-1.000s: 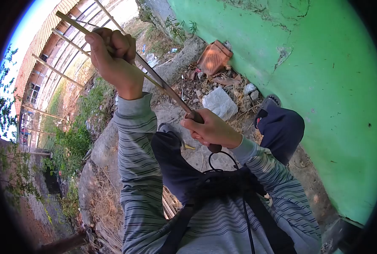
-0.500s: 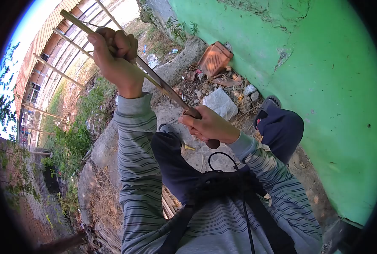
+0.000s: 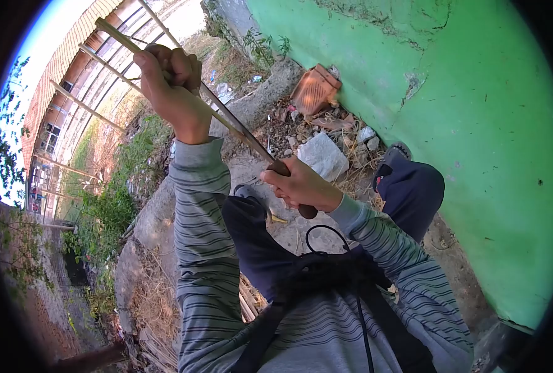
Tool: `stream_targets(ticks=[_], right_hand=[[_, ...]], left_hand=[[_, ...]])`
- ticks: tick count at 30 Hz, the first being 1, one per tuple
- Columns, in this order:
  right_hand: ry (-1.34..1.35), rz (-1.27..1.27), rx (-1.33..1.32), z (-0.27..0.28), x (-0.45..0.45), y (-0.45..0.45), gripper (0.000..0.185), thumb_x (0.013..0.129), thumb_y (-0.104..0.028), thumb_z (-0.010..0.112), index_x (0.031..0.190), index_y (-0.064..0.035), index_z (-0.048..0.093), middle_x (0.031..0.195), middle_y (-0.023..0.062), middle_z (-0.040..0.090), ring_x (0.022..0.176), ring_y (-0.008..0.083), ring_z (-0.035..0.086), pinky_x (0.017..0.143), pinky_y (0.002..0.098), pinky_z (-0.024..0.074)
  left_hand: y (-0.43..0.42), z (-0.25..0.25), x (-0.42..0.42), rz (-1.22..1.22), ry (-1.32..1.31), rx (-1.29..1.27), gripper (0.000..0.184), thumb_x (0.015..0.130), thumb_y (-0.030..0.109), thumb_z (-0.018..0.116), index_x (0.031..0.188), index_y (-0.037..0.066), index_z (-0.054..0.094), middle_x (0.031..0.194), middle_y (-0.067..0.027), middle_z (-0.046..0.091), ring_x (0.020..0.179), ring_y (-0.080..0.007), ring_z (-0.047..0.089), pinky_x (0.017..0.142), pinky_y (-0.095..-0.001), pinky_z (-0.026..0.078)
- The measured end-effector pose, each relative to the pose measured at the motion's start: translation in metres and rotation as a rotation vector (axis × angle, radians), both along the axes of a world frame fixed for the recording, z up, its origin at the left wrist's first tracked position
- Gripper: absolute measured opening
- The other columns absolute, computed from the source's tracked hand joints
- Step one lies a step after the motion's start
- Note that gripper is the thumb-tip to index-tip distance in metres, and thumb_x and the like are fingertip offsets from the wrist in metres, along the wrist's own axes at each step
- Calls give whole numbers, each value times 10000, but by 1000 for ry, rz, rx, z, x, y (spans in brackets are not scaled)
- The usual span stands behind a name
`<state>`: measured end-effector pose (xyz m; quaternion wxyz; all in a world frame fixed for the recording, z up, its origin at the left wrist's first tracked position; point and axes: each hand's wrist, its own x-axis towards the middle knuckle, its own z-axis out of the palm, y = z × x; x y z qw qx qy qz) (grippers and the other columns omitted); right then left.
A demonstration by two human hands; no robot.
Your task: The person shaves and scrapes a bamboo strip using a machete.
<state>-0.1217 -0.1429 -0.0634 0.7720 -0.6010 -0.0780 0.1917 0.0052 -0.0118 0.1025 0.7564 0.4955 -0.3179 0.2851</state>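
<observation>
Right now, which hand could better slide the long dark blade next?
Probably the right hand: it grips the brown, rounded handle, while the left hand holds a pale, slender wooden strip.

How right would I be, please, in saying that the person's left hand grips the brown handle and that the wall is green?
Not quite: in the head view, the right hand grips the brown handle, while the left hand holds a pale stick. The wall is indeed green.
</observation>
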Motion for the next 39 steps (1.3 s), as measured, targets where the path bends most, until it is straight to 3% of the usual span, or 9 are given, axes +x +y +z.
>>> stream_targets(ticks=[5, 10, 14, 20, 24, 29, 33, 35, 39], right_hand=[[258, -31, -30, -63, -3, -3, 317, 967, -314, 655, 806, -63, 546, 607, -16, 518, 419, 57, 456, 387, 253, 378], [139, -6, 26, -11, 1, -2, 334, 989, -298, 651, 768, -88, 515, 579, -36, 477, 409, 45, 422, 384, 239, 349], [36, -34, 12, -5, 10, 3, 337, 983, -314, 660, 784, -82, 516, 590, -27, 487, 407, 50, 429, 381, 240, 354], [246, -18, -6, -98, 6, -8, 310, 962, -303, 657, 820, -52, 545, 615, 10, 535, 394, 79, 477, 355, 260, 381], [251, -9, 8, -74, 15, -10, 308, 963, -291, 653, 811, -47, 544, 613, 12, 531, 394, 86, 482, 356, 263, 384], [31, -15, -76, -43, 23, -10, 316, 963, -287, 653, 793, -44, 542, 608, 11, 534, 397, 88, 490, 367, 265, 393], [50, -10, -87, -114, 24, -15, 313, 964, -287, 652, 789, -48, 553, 604, 8, 536, 403, 86, 495, 370, 271, 390], [187, -20, -285, -156, 20, -21, 304, 967, -281, 648, 793, -46, 566, 603, 8, 539, 411, 82, 492, 370, 278, 380], [287, -50, -289, -172, 15, -25, 307, 966, -284, 653, 792, -46, 565, 603, 2, 538, 418, 79, 484, 375, 277, 376]], left_hand=[[5, -2, -1, -6, 4, 14, 511, 1076, 541, 414, 766, 139, 353, 543, 47, 197, 448, -75, 126, 419, -289, 108], [-2, 0, -1, 17, 11, 21, 514, 1074, 544, 420, 766, 139, 346, 551, 46, 196, 453, -76, 126, 424, -287, 105], [-6, 0, -1, 17, 1, 17, 517, 1071, 547, 426, 764, 140, 342, 554, 46, 195, 454, -75, 128, 425, -285, 105], [-5, -2, 0, 6, -1, 23, 519, 1073, 544, 425, 758, 142, 335, 554, 46, 192, 452, -74, 127, 420, -289, 107], [-7, 0, 1, 31, -4, 22, 517, 1075, 538, 423, 758, 138, 342, 550, 44, 198, 449, -76, 128, 415, -292, 112], [-11, 0, 4, 31, -27, 23, 508, 1078, 523, 425, 762, 132, 356, 553, 44, 202, 452, -76, 127, 420, -290, 115], [-11, -1, 3, 16, -13, 4, 503, 1078, 518, 433, 762, 134, 358, 558, 43, 200, 463, -76, 118, 434, -291, 108], [-10, -1, 1, 17, -14, 9, 504, 1076, 521, 437, 761, 135, 358, 557, 44, 199, 465, -76, 116, 437, -292, 106], [-10, -1, 0, 3, -6, 3, 507, 1074, 526, 439, 758, 138, 355, 553, 45, 194, 460, -79, 118, 437, -293, 105]])
